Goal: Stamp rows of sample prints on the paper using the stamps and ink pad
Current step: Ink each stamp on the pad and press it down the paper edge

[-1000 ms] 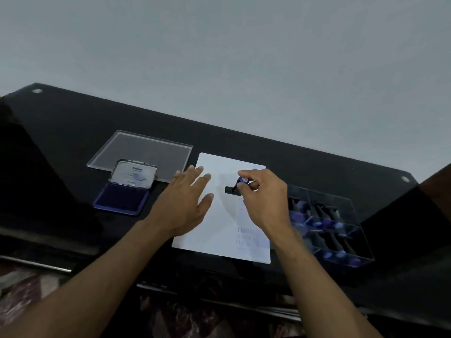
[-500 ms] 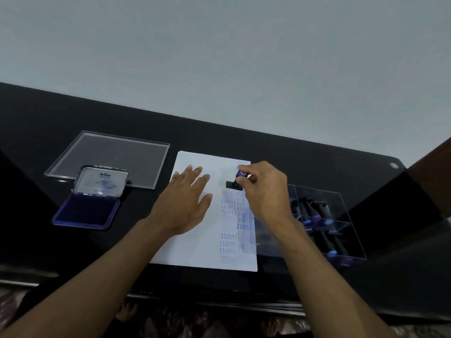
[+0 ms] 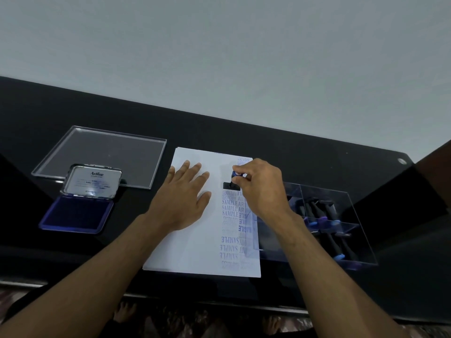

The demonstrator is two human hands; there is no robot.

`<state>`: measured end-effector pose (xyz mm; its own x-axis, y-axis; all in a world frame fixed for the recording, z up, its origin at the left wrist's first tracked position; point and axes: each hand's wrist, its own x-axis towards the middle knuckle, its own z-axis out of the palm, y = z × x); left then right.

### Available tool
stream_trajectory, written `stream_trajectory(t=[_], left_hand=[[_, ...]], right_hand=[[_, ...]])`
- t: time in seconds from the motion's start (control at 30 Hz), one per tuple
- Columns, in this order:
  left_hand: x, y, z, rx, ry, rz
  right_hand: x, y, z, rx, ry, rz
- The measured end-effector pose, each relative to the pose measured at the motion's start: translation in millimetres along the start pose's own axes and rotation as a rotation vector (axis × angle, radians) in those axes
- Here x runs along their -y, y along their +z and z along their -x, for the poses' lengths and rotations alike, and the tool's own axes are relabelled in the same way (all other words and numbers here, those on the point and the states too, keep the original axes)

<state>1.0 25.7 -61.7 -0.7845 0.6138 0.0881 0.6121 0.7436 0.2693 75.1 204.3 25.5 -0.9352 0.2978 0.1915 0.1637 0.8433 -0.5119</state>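
A white sheet of paper lies on the black table, with columns of blue SAMPLE prints along its right side. My left hand rests flat on the paper's left half, fingers straight. My right hand pinches a stamp with a blue knob and black base. The base stands on the paper just above the printed column. An open ink pad with a dark blue pad and raised metal lid sits at the left.
A clear acrylic lid lies behind the ink pad. A clear compartment box holding several more stamps stands to the right of the paper. The table's front edge runs close below the paper.
The view has tilted down and shifted, so more of the printed columns shows. My right hand keeps the stamp at the top of the column; my left hand stays flat on the paper.
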Motion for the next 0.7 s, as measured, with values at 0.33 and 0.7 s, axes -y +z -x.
stream_trajectory(t=[0.33, 0.7], left_hand=[[3.1, 6.1, 0.5, -0.026, 0.013, -0.007], [3.2, 7.2, 0.6, -0.04, 0.014, -0.001]], right_hand=[[-5.4, 8.7, -4.7, 0.005, -0.002, 0.01], [-4.3, 10.6, -7.0, 0.009, 0.013, 0.024]])
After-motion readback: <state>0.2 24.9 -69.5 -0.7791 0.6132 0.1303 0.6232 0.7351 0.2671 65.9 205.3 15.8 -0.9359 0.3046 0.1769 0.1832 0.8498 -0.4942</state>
